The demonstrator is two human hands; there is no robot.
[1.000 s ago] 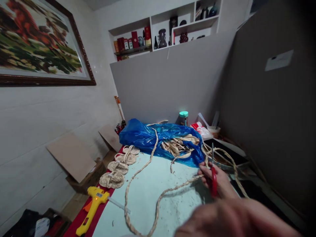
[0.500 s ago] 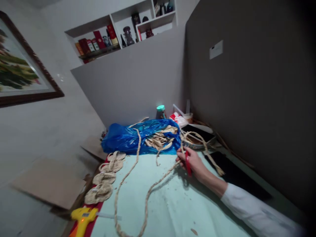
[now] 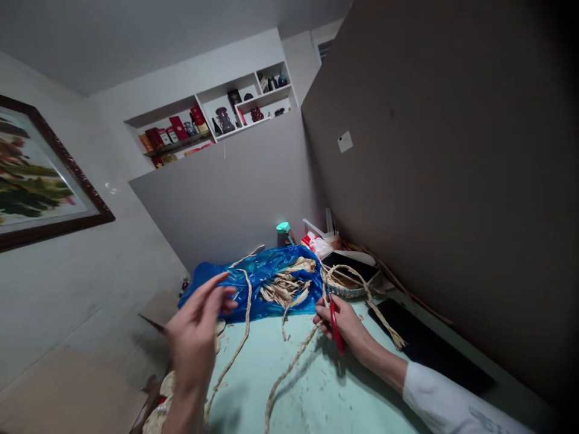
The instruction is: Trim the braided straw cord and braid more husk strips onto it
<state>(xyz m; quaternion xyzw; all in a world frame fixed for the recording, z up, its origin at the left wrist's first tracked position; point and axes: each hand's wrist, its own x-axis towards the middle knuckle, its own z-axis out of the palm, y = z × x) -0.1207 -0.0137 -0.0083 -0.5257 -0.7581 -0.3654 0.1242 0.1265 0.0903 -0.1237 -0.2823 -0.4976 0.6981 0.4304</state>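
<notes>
My right hand (image 3: 341, 322) is closed on a braided straw rope (image 3: 292, 364) and on red-handled scissors (image 3: 335, 328), whose blades I cannot make out. One end of the rope arches over the hand and hangs to the right in a frayed tip. The other part runs down the table and up again toward the blue plastic bag (image 3: 253, 307). Strips of dry straw (image 3: 289, 286) spill from the bag's mouth. My left hand (image 3: 196, 331), slightly blurred, is raised in front of the bag's left end, fingers stretched out and holding nothing.
Woven straw pieces (image 3: 159, 413) lie at the table's left edge, partly behind my left arm. A round tray (image 3: 346, 292) with a dark flat thing, a green-lidded jar (image 3: 283, 232) and a black flat object (image 3: 434, 346) stand or lie around. Grey panels (image 3: 253, 187) close off the back and right.
My left hand has come into view from below, covering the glue gun's place. My right hand keeps its hold on the rope and scissors. The camera has tilted up.
</notes>
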